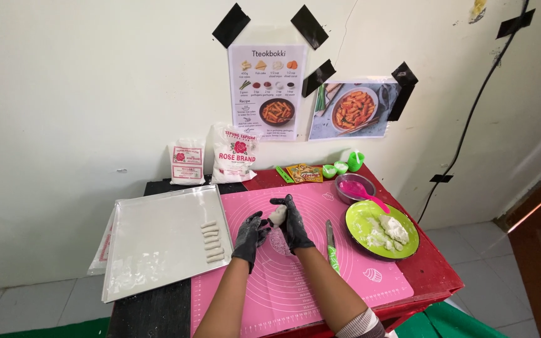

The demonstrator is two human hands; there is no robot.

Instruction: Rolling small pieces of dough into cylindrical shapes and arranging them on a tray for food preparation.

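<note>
Both my hands wear black gloves and meet over a pink silicone mat [320,275]. A small white lump of dough [277,216] is pressed between my left hand [250,236] and my right hand [292,220]. To the left lies a metal baking tray [158,241] with several short white dough pieces [211,242] lined up near its right edge. A green plate [408,247] at the right holds more white dough [391,229].
A green-handled knife [331,245] lies on the mat right of my hands. Behind are a grey bowl with a pink spoon [355,186], small green cups [340,167], seasoning packets [303,173] and two white flour bags [233,153]. Paper sheets are taped to the wall.
</note>
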